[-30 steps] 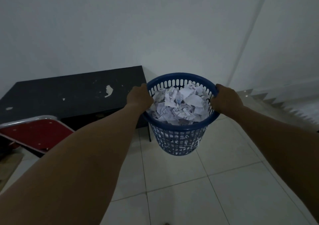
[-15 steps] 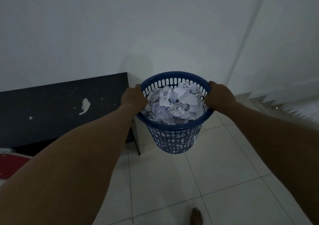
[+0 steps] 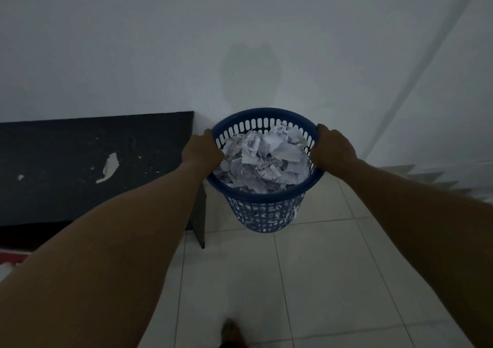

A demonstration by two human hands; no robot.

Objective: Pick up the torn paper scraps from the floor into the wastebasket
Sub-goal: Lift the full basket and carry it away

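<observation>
Wastebasket (image 3: pixel 262 215): dark blue, slotted lattice walls. Paper scraps (image 3: pixel 262 158) inside it: white, faint dark print. Table (image 3: pixel 80 166) left of wastebasket: black, white chipped patches. Floor (image 3: pixel 333 267) below wastebasket: white tiles, grey grout lines. Wall (image 3: pixel 186 40): plain pale grey.

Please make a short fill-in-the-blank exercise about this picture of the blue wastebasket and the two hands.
1. The blue wastebasket is held by ____ hands, the left hand and the right hand.
2. The wastebasket is full of crumpled ____.
3. Both hands grip the wastebasket by its ____.

Missing words: two; paper; rim
</observation>
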